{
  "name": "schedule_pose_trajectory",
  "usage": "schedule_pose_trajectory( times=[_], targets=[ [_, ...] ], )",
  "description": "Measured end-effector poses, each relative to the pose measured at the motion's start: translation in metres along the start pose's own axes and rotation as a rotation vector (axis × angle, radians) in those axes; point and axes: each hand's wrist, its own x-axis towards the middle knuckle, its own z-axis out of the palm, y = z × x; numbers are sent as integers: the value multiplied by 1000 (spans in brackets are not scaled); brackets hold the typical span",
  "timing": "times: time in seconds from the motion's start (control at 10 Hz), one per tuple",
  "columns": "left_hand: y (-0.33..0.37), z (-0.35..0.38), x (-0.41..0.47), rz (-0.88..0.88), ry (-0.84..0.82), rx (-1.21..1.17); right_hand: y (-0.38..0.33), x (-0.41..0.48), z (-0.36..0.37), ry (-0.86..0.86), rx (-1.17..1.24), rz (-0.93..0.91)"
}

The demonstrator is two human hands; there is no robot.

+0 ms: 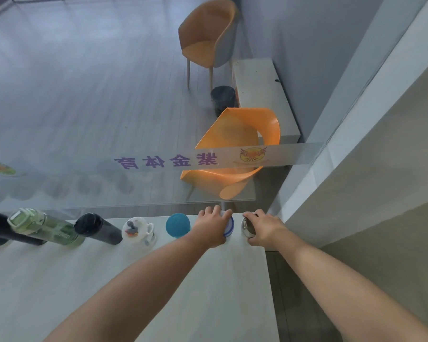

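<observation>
The left grip (214,225) is clamping the blue-rimmed cup (229,227), the right grip (265,228) the steel cup (245,227); both should be lifting straight upward.

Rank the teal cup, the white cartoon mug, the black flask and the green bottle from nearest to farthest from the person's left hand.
From the left hand, gripping the blue-rimmed cup, in the head view:
1. teal cup, just to its left.
2. white cartoon mug, next along the row.
3. black flask, further left.
4. green bottle, farthest left of the four.
</observation>
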Motion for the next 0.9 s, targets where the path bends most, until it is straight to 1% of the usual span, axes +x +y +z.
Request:
schedule_pose_trajectory(
  times=[0.3,0.5,0.6,0.7,0.8,0.9],
  targets=[
    [-3,1,0,-7,-21,-29,1,3,4,27,2,18],
    [-4,2,-4,6,-14,-29,2,3,3,-7,-6,25],
    [-3,1,-7,10,9,-48,-1,-2,0,22,8,37],
    [-1,-8,-19,16,63,-53,-6,-14,-6,88,29,15],
    [-2,-18,-35,25,149,-105,-11,-30,-9,185,65,-11],
    [-7,-26,-54,52,184,-180,-23,-43,-18,209,66,7]
  ],
)
